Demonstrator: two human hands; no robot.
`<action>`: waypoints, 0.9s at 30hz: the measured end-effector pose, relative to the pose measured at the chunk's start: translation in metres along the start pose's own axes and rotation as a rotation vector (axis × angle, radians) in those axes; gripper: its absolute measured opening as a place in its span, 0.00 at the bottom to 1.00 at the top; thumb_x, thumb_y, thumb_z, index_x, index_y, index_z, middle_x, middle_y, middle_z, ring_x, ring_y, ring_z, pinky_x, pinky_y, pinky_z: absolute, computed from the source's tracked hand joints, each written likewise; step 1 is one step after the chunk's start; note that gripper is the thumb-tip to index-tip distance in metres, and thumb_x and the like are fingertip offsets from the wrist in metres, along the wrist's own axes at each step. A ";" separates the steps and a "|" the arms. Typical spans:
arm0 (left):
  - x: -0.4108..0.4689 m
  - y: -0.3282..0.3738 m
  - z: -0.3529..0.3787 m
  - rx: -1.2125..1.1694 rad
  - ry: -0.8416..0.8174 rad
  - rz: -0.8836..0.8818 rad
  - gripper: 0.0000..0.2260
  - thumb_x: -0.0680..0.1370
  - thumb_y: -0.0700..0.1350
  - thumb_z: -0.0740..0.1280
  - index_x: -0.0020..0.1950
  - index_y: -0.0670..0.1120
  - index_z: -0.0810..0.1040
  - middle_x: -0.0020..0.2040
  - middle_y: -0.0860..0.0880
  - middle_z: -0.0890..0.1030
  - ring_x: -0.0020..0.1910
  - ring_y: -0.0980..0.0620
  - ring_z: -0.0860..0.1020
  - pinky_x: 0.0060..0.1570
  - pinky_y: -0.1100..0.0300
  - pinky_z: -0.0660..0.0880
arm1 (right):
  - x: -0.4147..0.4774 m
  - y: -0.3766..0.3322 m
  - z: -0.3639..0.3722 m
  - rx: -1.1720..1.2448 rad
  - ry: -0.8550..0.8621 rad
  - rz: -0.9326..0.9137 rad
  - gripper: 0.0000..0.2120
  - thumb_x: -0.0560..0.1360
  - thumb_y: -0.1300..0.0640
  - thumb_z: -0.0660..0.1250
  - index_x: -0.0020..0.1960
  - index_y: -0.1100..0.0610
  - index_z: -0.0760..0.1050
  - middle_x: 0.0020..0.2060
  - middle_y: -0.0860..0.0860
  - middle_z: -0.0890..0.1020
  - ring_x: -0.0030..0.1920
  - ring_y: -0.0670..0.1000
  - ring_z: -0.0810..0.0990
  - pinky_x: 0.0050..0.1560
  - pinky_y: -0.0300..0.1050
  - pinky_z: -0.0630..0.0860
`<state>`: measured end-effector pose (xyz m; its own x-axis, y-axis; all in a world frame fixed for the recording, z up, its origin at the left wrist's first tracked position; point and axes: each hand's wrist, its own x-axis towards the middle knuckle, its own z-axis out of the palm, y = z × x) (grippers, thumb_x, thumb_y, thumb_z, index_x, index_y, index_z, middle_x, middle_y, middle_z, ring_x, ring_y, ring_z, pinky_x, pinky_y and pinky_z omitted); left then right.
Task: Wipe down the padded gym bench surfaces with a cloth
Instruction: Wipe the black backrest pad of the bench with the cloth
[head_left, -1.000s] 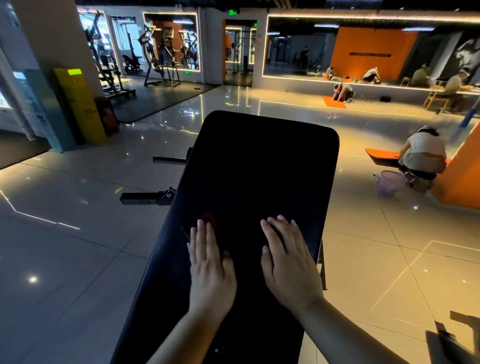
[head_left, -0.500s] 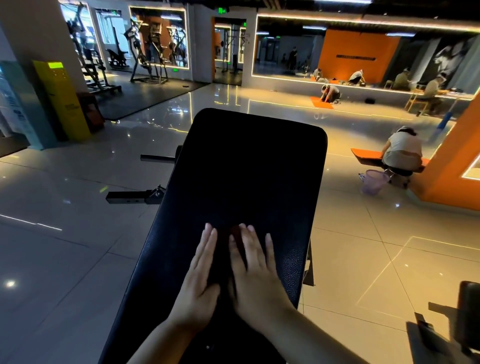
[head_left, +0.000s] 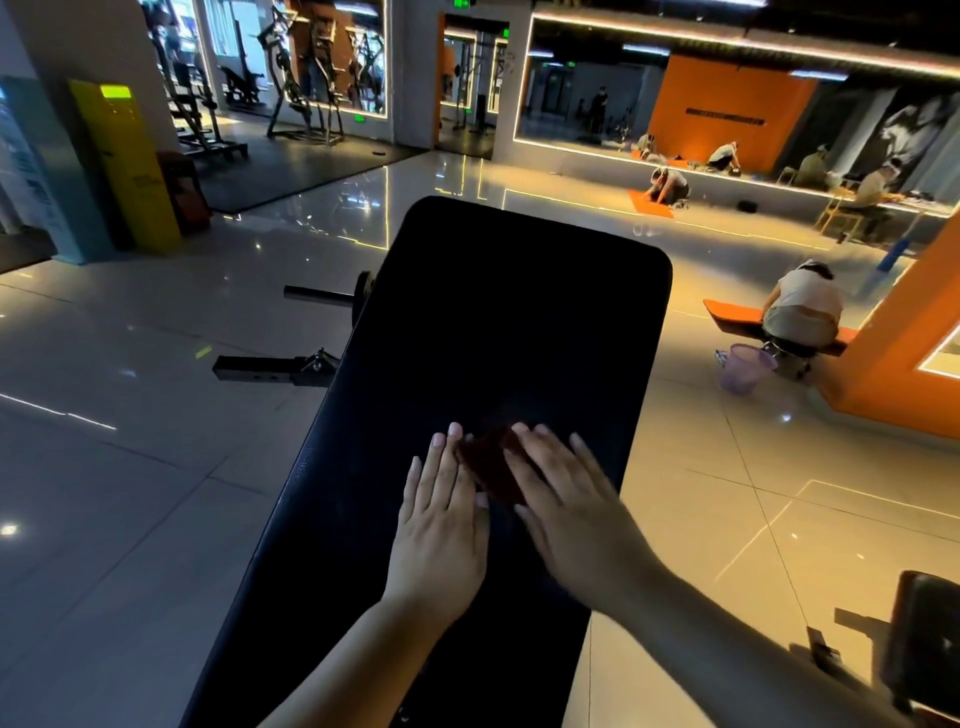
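Black padding filled the middle of my view, a long bench pad running away from me over glossy floor tiles.

My fingers lay straight and close together, curled round nothing. My left hand pressed palm down on the pad, its fingertips at the left edge of the dark red cloth. My right hand lay slanted toward the left, its fingers over the cloth's right side. So the cloth sat bunched small between and partly under both hands, on the near half of the pad. Out to my left a metal frame bar stuck out from under the bench. Well off to my right a crouching person worked beside a purple basket.

What worried me was the hold. Only flat pressure kept the cloth in place, so I judged that a fast push could let it slip out or roll up, leaving my bare palms rubbing the padding. Dark cloth on dark padding in dim light would also make missed strips hard to spot, and the far half looked a long reach away.

A second earlier my hands were apart, the left alone on the cloth and the right on bare padding. By now they had closed together, the right crossing onto the cloth.
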<state>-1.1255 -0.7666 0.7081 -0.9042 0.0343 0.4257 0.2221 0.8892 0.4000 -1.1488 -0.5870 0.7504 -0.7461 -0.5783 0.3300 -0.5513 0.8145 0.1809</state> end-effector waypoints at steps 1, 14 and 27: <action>0.000 -0.001 0.000 -0.008 -0.003 0.000 0.26 0.85 0.52 0.43 0.81 0.45 0.46 0.82 0.50 0.41 0.80 0.54 0.37 0.77 0.53 0.39 | -0.001 0.011 -0.002 -0.034 0.007 -0.015 0.27 0.85 0.47 0.50 0.81 0.55 0.55 0.81 0.54 0.53 0.81 0.53 0.51 0.79 0.58 0.53; -0.001 -0.002 0.003 0.013 0.035 -0.010 0.26 0.85 0.52 0.42 0.81 0.45 0.45 0.82 0.50 0.41 0.80 0.53 0.37 0.77 0.53 0.39 | -0.001 0.033 -0.013 0.037 0.050 0.141 0.26 0.85 0.52 0.54 0.81 0.55 0.56 0.82 0.51 0.50 0.81 0.52 0.48 0.78 0.59 0.56; -0.002 0.005 0.007 0.049 0.036 -0.066 0.26 0.84 0.51 0.42 0.81 0.45 0.44 0.81 0.49 0.40 0.79 0.53 0.36 0.77 0.52 0.39 | 0.003 0.040 -0.024 0.031 0.071 0.218 0.27 0.85 0.51 0.52 0.81 0.57 0.53 0.82 0.51 0.44 0.81 0.52 0.42 0.80 0.56 0.50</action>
<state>-1.1256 -0.7590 0.7036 -0.9024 -0.0403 0.4291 0.1437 0.9105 0.3878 -1.1638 -0.5555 0.7811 -0.8213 -0.3834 0.4225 -0.3919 0.9173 0.0704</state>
